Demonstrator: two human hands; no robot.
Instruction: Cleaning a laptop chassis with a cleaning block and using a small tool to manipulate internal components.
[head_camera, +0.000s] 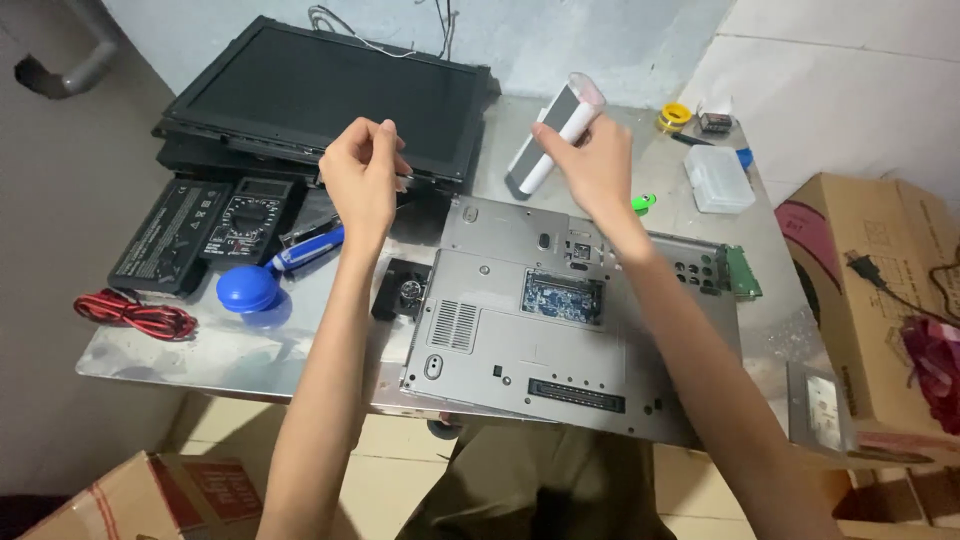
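Two bare hands up over the metal table (230, 352), seen from the head camera looking straight down.

Left hand (362, 175) raised beside the near edge of the black screen panel (320, 95), fingertips pinched shut together. Pinch too tight and too small to show any content.

Right hand (598, 165) closed around the lower part of a white tube (572, 112). Tube tilted, clear cap end up, held in the air over the back of the table, just beyond the grey laptop base (520, 340). Probably light and stiff, smooth-sided, so likely a bit slippery. Best gripped round the middle of the barrel, not by the cap.

Directly under both forearms, the laptop base lying underside up, flat on the table, near edge poking slightly past the table front. Looks rigid and fairly heavy, yet delicate at the open hatch with the blue circuit board (562, 297) exposed. Better taken by the two side edges, well clear of that opening and of the green board (742, 270) sticking out on the right.

Left of the base: small black fan (405, 290), blue-handled screwdriver (310, 248), blue dust blower (248, 288), multimeter (245, 215), black battery pack (170, 235), red wires (135, 315).

Back right: clear plastic box (718, 178) and yellow tape roll (675, 115). Off the table to the right, a cardboard box (870, 300).
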